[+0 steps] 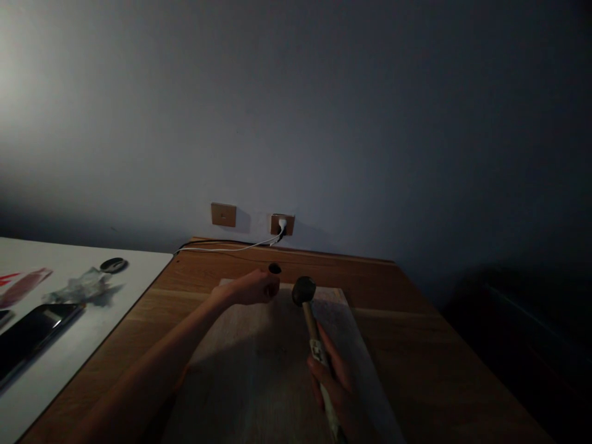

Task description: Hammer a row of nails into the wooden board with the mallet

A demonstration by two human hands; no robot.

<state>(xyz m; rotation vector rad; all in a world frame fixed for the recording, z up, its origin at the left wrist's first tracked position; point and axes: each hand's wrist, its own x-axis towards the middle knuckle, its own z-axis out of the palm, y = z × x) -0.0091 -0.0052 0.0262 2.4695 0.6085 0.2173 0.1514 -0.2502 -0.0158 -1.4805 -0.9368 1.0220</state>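
Note:
My right hand (pixel 340 385) is wrapped round the pale handle of a mallet (pixel 304 291), whose dark, rounded head is raised at the far end. A printed label shows on the handle. My left hand (pixel 259 287) is closed to the left of the mallet head, over the far part of a pale board (pixel 277 382). From its fingers rises a dark object with a round end (pixel 274 269); its kind is too dim to tell. The mallet head and that round end are apart. Shadow covers much of the board.
The board lies on a wooden table (pixel 416 357) against a grey wall. A white table (pixel 55 376) adjoins on the left, bearing a dark phone-like device (pixel 34 336), crumpled clear plastic (pixel 86 288) and a dark round item (pixel 113 265). A plugged-in wall socket (pixel 289 224) trails cables.

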